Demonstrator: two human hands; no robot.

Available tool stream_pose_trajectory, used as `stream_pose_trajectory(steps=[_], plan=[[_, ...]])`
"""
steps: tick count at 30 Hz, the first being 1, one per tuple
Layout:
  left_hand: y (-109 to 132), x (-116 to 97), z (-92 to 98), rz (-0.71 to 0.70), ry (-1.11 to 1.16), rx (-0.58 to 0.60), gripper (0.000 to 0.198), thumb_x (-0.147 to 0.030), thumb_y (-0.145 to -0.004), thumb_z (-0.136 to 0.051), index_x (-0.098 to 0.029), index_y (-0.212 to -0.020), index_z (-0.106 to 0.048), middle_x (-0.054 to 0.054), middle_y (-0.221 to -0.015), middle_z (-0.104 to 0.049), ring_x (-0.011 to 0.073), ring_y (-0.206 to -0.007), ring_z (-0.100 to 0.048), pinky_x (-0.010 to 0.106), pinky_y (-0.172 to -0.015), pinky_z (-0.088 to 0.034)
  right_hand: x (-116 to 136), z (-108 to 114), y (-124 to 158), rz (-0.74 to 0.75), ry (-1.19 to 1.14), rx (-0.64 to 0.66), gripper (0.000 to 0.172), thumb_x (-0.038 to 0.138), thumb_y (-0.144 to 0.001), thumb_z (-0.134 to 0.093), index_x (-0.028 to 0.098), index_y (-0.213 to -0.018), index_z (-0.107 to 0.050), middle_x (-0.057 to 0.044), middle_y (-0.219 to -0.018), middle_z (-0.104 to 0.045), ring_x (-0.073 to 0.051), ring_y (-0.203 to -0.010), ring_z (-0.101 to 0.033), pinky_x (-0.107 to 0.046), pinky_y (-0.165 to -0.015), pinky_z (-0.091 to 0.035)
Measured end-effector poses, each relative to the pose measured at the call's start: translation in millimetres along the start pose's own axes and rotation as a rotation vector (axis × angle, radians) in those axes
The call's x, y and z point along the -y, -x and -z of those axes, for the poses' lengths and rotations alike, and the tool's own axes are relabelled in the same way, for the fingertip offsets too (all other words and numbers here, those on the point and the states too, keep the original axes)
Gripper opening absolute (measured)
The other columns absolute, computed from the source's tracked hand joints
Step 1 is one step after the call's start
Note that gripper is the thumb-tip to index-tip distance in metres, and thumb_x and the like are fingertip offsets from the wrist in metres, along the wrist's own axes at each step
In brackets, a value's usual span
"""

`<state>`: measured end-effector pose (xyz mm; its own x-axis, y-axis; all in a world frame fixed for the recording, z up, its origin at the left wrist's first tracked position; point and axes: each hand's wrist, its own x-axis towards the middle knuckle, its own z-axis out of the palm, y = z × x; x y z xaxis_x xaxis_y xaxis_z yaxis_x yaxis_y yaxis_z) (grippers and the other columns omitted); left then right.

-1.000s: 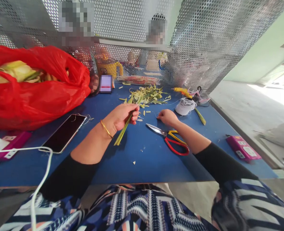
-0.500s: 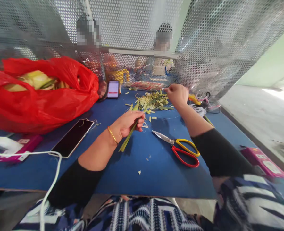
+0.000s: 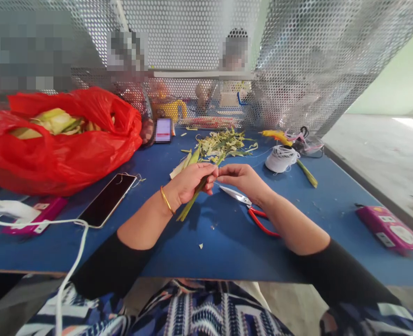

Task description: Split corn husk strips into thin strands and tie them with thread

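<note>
A bundle of green leaf strips (image 3: pixel 189 208) runs slantwise through my left hand (image 3: pixel 194 181), whose fingers are wrapped round it. My right hand (image 3: pixel 243 179) meets the left at the bundle, its thumb and forefinger pinched; whatever lies between them is too small to make out. Partly under my right hand and wrist lie scissors (image 3: pixel 241 196) with a red handle showing and the blades pointing left. Behind both hands is a heap of shredded pale-green leaf pieces (image 3: pixel 222 143). To its right sits a ball of white string (image 3: pixel 280 158), with a thin thread trailing left.
A red plastic bag (image 3: pixel 87 161) of husks fills the left. Near it lie a dark phone (image 3: pixel 106 200), a white cable (image 3: pixel 82 252) and a magenta box (image 3: pixel 49 214). Another magenta box (image 3: pixel 391 228) is at right. People sit behind the perforated metal screen (image 3: pixel 199 46).
My right hand has come down and left from beside the heap to my left hand, now covering part of the scissors. The string ball shows fully. My left hand keeps its hold.
</note>
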<state>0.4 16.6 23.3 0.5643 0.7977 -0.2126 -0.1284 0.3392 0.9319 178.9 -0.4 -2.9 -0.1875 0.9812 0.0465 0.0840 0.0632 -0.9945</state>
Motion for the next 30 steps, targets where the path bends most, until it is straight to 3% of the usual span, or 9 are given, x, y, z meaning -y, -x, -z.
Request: stream_pose_trajectory(steps=[4,7,10,15,19,21,24,26,30], plan=[[-4.0,5.7,-0.6,0.013,-0.043,-0.023,0.03,-0.018,-0.096,-0.057,-0.017,-0.066,-0.06,-0.005,-0.054,-0.044,0.0071,-0.041,-0.043,0.019,-0.044,-0.042,-7.8,2.1,-2.5,-0.016,0.009,0.038,0.034,0.045,-0.063,-0.09,0.018,-0.072,-0.072,0.001,-0.071,-0.073,-0.015,-0.075,-0.067,-0.033,-0.082,-0.054],[-5.9,7.8,-1.8,-0.003,-0.059,-0.065,0.031,-0.016,-0.097,-0.053,-0.016,-0.067,-0.061,-0.004,-0.053,-0.045,0.0066,-0.04,-0.041,0.018,-0.042,-0.037,-5.6,5.4,-2.8,-0.038,-0.11,0.017,0.039,0.045,-0.06,-0.093,0.018,-0.069,-0.066,0.002,-0.071,-0.071,-0.014,-0.072,-0.068,-0.031,-0.079,-0.056],[-6.7,8.5,-3.6,-0.011,-0.055,-0.107,0.032,-0.016,-0.098,-0.051,-0.016,-0.068,-0.062,-0.004,-0.053,-0.045,0.0065,-0.039,-0.04,0.019,-0.04,-0.033,0.1,7.6,-1.6,-0.116,-0.249,-0.004,0.043,0.043,-0.058,-0.094,0.019,-0.068,-0.061,0.001,-0.074,-0.072,-0.01,-0.059,-0.064,-0.027,-0.065,-0.056],[-6.4,9.6,-5.5,0.005,-0.051,-0.096,0.032,-0.017,-0.099,-0.051,-0.016,-0.068,-0.06,-0.005,-0.053,-0.045,0.0061,-0.04,-0.039,0.019,-0.041,-0.032,4.7,5.6,1.4,-0.169,-0.248,0.057,0.036,0.043,-0.067,-0.089,0.018,-0.077,-0.066,0.003,-0.066,-0.065,-0.005,-0.045,-0.046,-0.023,-0.046,-0.043],[-8.0,12.1,-4.6,0.014,-0.06,-0.099,0.028,-0.018,-0.097,-0.055,-0.017,-0.069,-0.06,-0.005,-0.053,-0.045,0.006,-0.04,-0.038,0.019,-0.041,-0.031,4.5,7.2,2.5,-0.151,-0.127,0.123,0.033,0.04,-0.063,-0.09,0.017,-0.073,-0.069,0.007,-0.056,-0.056,-0.004,-0.043,-0.038,-0.021,-0.042,-0.034],[-9.4,13.4,-4.3,0.011,-0.072,-0.112,0.027,-0.018,-0.097,-0.056,-0.017,-0.07,-0.06,-0.005,-0.053,-0.045,0.0061,-0.04,-0.038,0.019,-0.04,-0.031,4.2,8.4,2.8,-0.155,-0.076,0.111,0.031,0.038,-0.062,-0.09,0.018,-0.066,-0.066,0.007,-0.052,-0.054,-0.005,-0.044,-0.041,-0.02,-0.042,-0.035],[-10.6,14.0,-5.1,-0.012,-0.09,-0.141,0.028,-0.017,-0.098,-0.054,-0.017,-0.071,-0.062,-0.005,-0.053,-0.046,0.0065,-0.04,-0.038,0.019,-0.04,-0.032,4.3,7.7,3.5,-0.197,-0.062,0.09,0.031,0.039,-0.067,-0.086,0.019,-0.064,-0.061,0.003,-0.056,-0.06,-0.01,-0.051,-0.057,-0.022,-0.049,-0.047],[-10.6,13.6,-6.1,-0.041,-0.115,-0.177,0.03,-0.015,-0.098,-0.051,-0.017,-0.071,-0.064,-0.004,-0.052,-0.046,0.0068,-0.04,-0.037,0.02,-0.04,-0.032,4.6,6.1,3.8,-0.202,-0.072,0.056,0.032,0.04,-0.07,-0.083,0.02,-0.065,-0.058,0.003,-0.058,-0.061,-0.01,-0.05,-0.058,-0.022,-0.048,-0.046],[-9.5,13.5,-7.6,-0.103,-0.183,-0.233,0.032,-0.014,-0.097,-0.052,-0.016,-0.068,-0.066,-0.002,-0.054,-0.049,0.0067,-0.04,-0.039,0.02,-0.04,-0.031,5.6,4.9,3.1,-0.127,-0.038,-0.064,0.032,0.04,-0.073,-0.077,0.022,-0.064,-0.052,0.007,-0.052,-0.051,-0.005,-0.039,-0.032,-0.02,-0.039,-0.024]])
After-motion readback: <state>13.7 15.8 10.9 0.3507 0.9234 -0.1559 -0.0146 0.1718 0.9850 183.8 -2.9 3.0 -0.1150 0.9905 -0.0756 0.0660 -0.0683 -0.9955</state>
